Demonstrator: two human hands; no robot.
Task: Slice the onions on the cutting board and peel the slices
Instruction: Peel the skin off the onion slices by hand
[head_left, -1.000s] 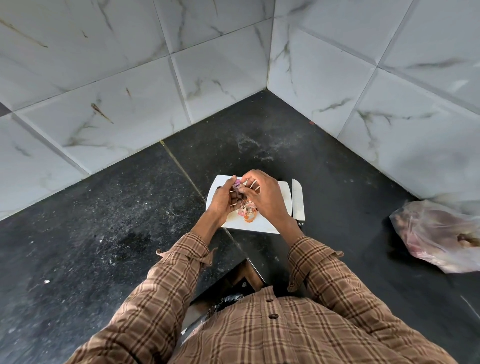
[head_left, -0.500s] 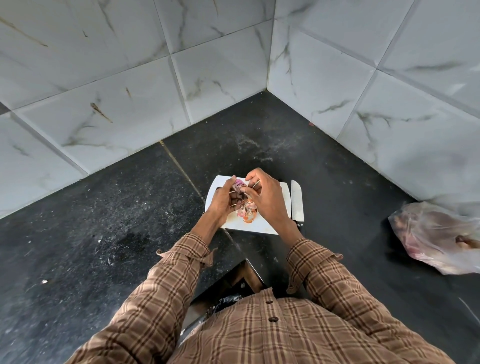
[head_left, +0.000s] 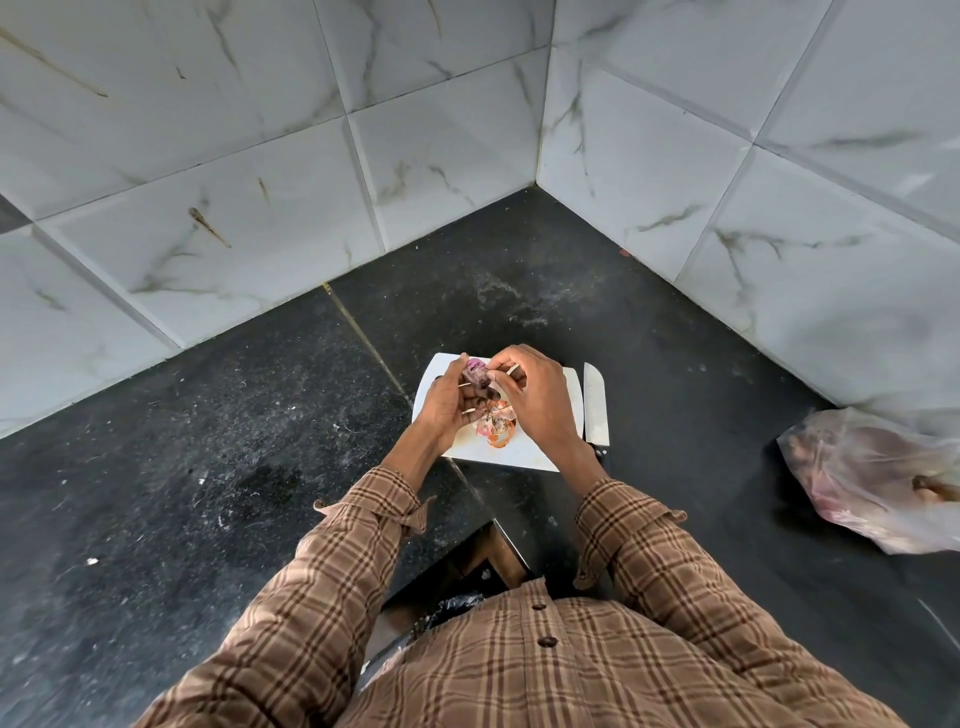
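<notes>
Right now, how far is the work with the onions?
Some peeling looks done: loose skins lie on the cutting board. In hand: the left hand holds a purple onion piece while the right hand pinches at its skin. The knife lies beside the board. More onions seem left in the plastic bag.

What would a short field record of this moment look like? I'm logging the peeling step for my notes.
left hand: holds purple onion piece
right hand: pinches at the onion piece's skin
cutting board: white, on black counter, onion peels on it
knife: lies right of board, unheld
plastic bag: far right on counter
</notes>
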